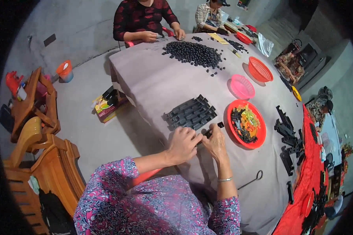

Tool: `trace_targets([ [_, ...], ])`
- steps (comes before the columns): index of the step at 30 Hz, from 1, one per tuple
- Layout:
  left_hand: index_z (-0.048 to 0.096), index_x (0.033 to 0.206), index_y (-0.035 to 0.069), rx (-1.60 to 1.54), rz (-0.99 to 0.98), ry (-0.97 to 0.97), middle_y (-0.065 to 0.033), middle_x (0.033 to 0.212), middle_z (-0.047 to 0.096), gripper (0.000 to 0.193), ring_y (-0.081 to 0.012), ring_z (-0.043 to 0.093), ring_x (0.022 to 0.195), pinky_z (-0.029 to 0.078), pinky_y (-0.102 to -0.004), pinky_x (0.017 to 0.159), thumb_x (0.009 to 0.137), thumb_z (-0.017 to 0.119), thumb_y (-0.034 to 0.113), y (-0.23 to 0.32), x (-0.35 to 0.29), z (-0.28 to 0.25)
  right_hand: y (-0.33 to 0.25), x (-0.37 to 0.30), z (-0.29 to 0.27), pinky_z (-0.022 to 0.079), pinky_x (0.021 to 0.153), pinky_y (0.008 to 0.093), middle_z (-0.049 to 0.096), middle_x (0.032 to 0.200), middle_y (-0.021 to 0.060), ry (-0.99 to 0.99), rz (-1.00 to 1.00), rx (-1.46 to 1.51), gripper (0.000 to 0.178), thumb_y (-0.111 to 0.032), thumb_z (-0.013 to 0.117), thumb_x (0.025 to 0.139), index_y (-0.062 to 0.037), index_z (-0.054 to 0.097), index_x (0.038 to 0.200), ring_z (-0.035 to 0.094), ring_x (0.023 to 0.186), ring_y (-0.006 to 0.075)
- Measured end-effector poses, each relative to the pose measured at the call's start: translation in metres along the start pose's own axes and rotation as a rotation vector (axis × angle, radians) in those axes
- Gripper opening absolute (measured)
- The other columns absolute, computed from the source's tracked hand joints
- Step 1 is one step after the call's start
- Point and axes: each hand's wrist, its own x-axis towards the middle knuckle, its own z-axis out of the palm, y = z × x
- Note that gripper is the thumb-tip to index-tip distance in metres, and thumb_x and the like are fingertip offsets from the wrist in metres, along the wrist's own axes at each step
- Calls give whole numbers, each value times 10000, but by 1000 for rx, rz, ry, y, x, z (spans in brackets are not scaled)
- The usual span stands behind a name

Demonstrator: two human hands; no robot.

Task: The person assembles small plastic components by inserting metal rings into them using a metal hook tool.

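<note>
My left hand [183, 145] and my right hand [216, 145] meet at the near edge of the table, fingers closed on a black plastic part [220, 125]. One end of the part sticks out past the right fingertips; the rest is mostly hidden by my fingers. Just beyond my hands, several long black plastic parts [192, 112] lie side by side in a block. To the right of my right hand stands a red bowl [263, 126] with small black, orange and yellow-green pieces. A thin metal rod with a ring end [259, 175] rests on the cloth near my right wrist.
Pink [242, 87] and red [260, 69] baskets stand beyond the bowl. A heap of black pieces [194, 54] lies near a seated person across the table. More black parts [287, 135] are piled at right. A wooden chair [57, 164] and a box [108, 111] are at left.
</note>
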Motion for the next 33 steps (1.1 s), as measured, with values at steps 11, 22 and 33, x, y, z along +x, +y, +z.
trace_targets([
  [11, 598, 1141, 71, -66, -108, -13, -134, 1086, 515, 546, -349, 472, 1103, 357, -489, 949, 638, 796, 150, -23, 4, -10, -13, 22, 20, 473, 823, 510, 543, 1057, 271, 84, 72, -37, 397, -134, 630, 811, 37, 527, 1155, 554, 952, 463],
  [22, 611, 1176, 17, -54, -320, 177, -156, 1105, 574, 486, -344, 550, 1033, 438, -447, 888, 786, 730, 283, -88, 30, -14, -31, -35, -13, 510, 822, 438, 609, 1038, 271, 1, 355, 207, 633, -238, 772, 736, 94, 516, 1210, 632, 947, 375],
  [33, 581, 1280, 53, -228, -408, -142, -169, 1220, 557, 606, -349, 551, 1152, 455, -450, 973, 870, 623, 496, -137, 85, 6, -60, -43, 36, 447, 863, 477, 493, 1239, 222, 53, 66, -277, 1031, -394, 892, 570, 8, 375, 1366, 510, 1090, 381],
])
